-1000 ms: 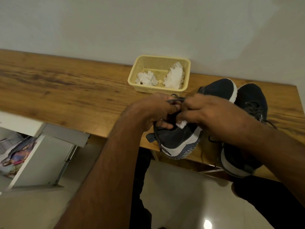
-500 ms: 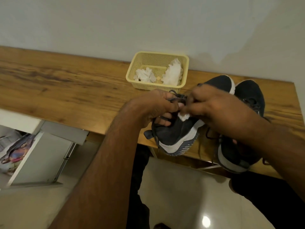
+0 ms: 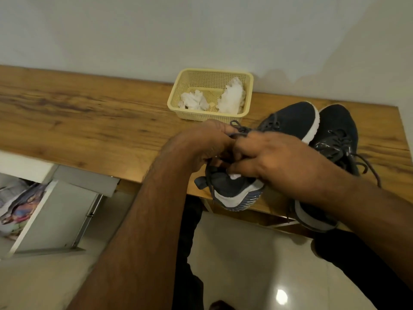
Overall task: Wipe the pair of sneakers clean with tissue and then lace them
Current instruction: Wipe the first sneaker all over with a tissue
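You were lacing: left hand [image 3: 207, 144] and right hand [image 3: 274, 157] pinched the lace [image 3: 240, 128] over the near sneaker [image 3: 232, 186]. Next needed pulling snug, probably.

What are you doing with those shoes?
A person is lacing the near sneaker at the edge of the wooden table. The left hand and right hand both pinch its dark lace over the shoe's opening. The other sneaker lies beside it, its laces loose. Crumpled tissues sit in the yellow basket behind.
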